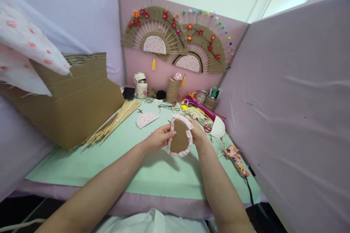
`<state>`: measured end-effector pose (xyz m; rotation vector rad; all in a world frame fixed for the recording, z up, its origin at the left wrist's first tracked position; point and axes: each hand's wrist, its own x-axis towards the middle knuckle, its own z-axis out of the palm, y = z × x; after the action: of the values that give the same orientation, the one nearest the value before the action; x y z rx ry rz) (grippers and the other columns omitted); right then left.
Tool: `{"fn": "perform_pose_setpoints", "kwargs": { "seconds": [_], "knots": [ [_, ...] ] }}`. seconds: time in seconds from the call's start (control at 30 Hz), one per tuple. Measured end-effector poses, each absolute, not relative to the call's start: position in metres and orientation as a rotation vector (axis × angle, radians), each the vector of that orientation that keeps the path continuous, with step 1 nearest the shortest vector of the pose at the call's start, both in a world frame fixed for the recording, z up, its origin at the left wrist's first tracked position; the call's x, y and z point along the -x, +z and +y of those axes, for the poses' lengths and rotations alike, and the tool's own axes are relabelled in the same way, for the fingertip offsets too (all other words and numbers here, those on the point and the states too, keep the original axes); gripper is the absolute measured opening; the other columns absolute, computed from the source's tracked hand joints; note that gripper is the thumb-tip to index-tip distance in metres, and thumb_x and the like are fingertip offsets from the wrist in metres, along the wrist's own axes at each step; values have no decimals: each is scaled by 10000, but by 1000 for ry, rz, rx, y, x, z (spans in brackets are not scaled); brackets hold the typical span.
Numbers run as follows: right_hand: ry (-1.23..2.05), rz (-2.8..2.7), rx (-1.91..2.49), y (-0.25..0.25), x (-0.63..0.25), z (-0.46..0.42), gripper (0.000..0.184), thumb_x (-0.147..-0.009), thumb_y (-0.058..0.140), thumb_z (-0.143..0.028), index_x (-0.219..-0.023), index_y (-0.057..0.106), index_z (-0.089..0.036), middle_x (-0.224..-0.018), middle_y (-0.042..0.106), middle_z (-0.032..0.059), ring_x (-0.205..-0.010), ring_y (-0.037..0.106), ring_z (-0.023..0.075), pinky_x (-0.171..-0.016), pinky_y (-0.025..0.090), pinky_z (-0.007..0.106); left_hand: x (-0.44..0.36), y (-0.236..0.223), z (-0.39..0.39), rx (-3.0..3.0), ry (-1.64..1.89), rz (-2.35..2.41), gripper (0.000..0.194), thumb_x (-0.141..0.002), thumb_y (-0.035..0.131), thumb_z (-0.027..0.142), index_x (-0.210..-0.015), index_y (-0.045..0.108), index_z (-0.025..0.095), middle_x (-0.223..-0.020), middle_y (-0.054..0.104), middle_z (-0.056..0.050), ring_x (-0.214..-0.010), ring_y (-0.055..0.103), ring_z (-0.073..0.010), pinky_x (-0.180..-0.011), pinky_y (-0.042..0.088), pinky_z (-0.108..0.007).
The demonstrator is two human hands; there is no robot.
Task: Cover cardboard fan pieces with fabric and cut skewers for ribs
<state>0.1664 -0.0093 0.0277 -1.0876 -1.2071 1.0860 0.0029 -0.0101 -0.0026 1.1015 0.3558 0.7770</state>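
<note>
Over the green tabletop I hold a rounded cardboard piece (181, 139) whose rim is wrapped in pink-dotted white fabric. My left hand (160, 138) pinches its left edge, thumb on the brown cardboard face. At the upper right edge my right hand (197, 133) grips the same piece; most of those fingers are hidden behind it. A dark pointed tip shows by my left fingers, too small to name. Left of the hands lies a fabric-covered half-round piece (147, 119). On the right is a white half-round piece (218, 127).
Bamboo sticks (115, 122) lie beside a large cardboard box (82, 105) with dotted fabric (32, 40) over it. A floral-patterned glue gun (236, 160) lies right, its cord over the edge. Behind are scissors (165, 106), a twine spool (172, 90), a bottle (141, 88) and decorated cardboard fans (207, 31).
</note>
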Motion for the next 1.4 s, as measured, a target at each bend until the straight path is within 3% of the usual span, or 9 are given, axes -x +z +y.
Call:
{"fn": "perform_pose_setpoints", "kwargs": {
  "seconds": [0.13,0.27,0.37,0.5,0.7,0.77,0.93,1.13,1.4],
  "knots": [
    [1547,-1042,931,18,-176,-10,403,-624,724,-552,-661,633,-161,-601,657,11,-497,534,121,-507,406,246,-6,-3,-10,-1175,749,392,476,-725,737,399,-1110,608,149,-1068,683,-114,-935,654,-234,-794,491,-315],
    [1574,-1069,926,16,-182,-13,280,-561,802,-380,-645,652,-160,-582,639,-4,-497,527,112,-515,396,240,-7,-4,-9,-1244,751,433,507,-726,728,427,-1124,600,140,-1068,681,-105,-926,641,-218,-796,483,-300],
    [1555,-1082,941,17,-182,-15,286,-586,786,-406,-634,651,-158,-565,621,-4,-492,513,113,-525,396,252,-7,-3,-8,-1298,769,456,485,-737,712,438,-1104,603,140,-1044,684,-94,-905,637,-206,-802,477,-299],
    [1419,-1167,994,18,-185,-16,340,-668,720,-496,-648,655,-163,-593,615,1,-529,504,123,-549,386,262,-6,-1,-9,-1343,791,482,457,-747,693,448,-1068,605,134,-1033,680,-90,-903,631,-205,-803,470,-302],
    [615,-1653,1132,23,-187,-20,266,-785,633,-426,-779,744,-184,-688,600,27,-665,509,153,-637,381,272,-7,-2,-10,-1350,816,607,422,-742,678,433,-1028,606,132,-970,684,-77,-873,630,-214,-771,462,-308],
    [499,-1731,1160,24,-188,-21,294,-811,599,-434,-869,754,-191,-725,618,42,-692,522,163,-660,388,278,-7,-3,-10,-1344,825,649,407,-736,676,431,-1004,607,133,-948,685,-75,-856,631,-214,-750,462,-303],
    [753,-1601,1186,23,-197,-19,523,-887,395,-560,-916,733,-161,-790,659,62,-700,541,163,-641,399,274,-8,-7,-5,-1240,862,617,455,-692,717,429,-1018,591,138,-958,687,-79,-850,640,-218,-746,477,-312],
    [1021,-1465,1209,17,-198,-16,399,-753,603,-534,-648,654,-153,-531,503,-22,-489,356,95,-477,270,235,-8,-9,-2,-1223,885,585,461,-687,729,425,-1023,599,137,-964,694,-85,-861,644,-226,-766,482,-327],
    [527,-1659,1229,21,-188,-18,312,-746,628,-466,-665,692,-171,-664,622,43,-645,523,160,-615,387,267,-8,-10,-2,-1342,976,709,408,-708,694,429,-968,609,126,-939,684,-75,-875,625,-224,-776,462,-316]
  ]
}}
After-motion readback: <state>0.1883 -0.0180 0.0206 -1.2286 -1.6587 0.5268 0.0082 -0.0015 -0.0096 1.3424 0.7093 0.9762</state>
